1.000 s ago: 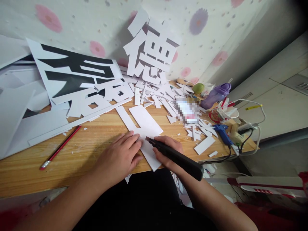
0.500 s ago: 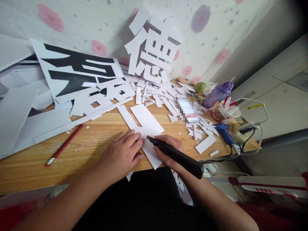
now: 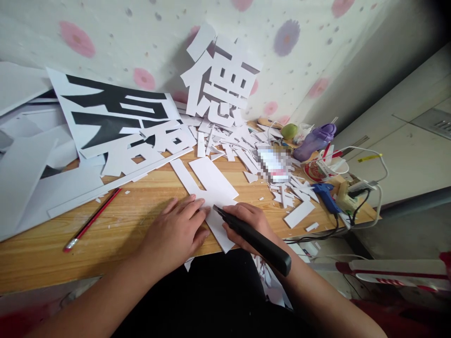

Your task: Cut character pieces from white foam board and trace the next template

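A white foam board piece (image 3: 214, 176), with a slot between two strips at its far end, lies on the wooden table near the front edge. My left hand (image 3: 179, 225) rests flat on its left side, fingers stretched out. In my right hand (image 3: 248, 220) is a black utility knife (image 3: 259, 239), gripped with its handle slanting back over my wrist. The blade end points at the middle of the board, close to my left fingertips; whether it touches the surface I cannot tell.
A red pencil (image 3: 93, 218) lies at left. Behind stand a cut-out white character (image 3: 220, 80) and a black printed sheet (image 3: 116, 105). White scraps (image 3: 239, 141), a pixelated phone (image 3: 275, 163), a blue glue gun (image 3: 327, 195), a paper bowl (image 3: 322, 170) and a purple bottle (image 3: 314, 142) crowd the right.
The knife has shifted slightly, its handle end dropping lower and its blade end moving a little down the board. My left hand stays in place. The whole view has tilted slightly.
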Tool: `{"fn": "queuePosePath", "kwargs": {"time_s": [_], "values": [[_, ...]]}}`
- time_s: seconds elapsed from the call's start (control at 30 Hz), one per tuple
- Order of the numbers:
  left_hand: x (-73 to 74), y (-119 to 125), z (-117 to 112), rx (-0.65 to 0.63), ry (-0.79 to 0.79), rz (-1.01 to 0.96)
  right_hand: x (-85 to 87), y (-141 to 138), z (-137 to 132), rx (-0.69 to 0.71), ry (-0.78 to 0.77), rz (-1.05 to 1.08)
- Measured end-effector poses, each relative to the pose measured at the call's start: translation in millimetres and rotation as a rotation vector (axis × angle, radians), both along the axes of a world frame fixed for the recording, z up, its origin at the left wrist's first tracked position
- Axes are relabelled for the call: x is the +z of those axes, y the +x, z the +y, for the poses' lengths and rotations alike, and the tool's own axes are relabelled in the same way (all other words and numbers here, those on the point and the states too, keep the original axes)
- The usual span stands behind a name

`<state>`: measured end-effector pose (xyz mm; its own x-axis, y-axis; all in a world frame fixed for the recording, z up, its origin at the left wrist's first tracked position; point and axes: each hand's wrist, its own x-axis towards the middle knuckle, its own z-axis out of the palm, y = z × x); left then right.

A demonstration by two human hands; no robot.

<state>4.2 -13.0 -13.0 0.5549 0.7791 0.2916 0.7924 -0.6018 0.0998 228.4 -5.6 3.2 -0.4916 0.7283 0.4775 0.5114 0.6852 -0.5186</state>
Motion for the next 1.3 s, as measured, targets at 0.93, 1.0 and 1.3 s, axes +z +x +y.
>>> {"fn": "queuePosePath", "kwargs": {"time_s": [0.93,1.0,1.3], "values": [[-1.7,0.8,1.8,0.016,0.010,0.014,-0.9,29.7,-26.9,0.088,0.157,-0.094],[-1.0,0.7,2.0,0.011,0.011,0.012,-0.8,32.0,-30.0,0.093,0.163,-0.097],[-1.5,-0.4,2.9,0.008,0.001,0.016,-2.9,47.1,-44.9,0.092,0.134,-0.091]]}}
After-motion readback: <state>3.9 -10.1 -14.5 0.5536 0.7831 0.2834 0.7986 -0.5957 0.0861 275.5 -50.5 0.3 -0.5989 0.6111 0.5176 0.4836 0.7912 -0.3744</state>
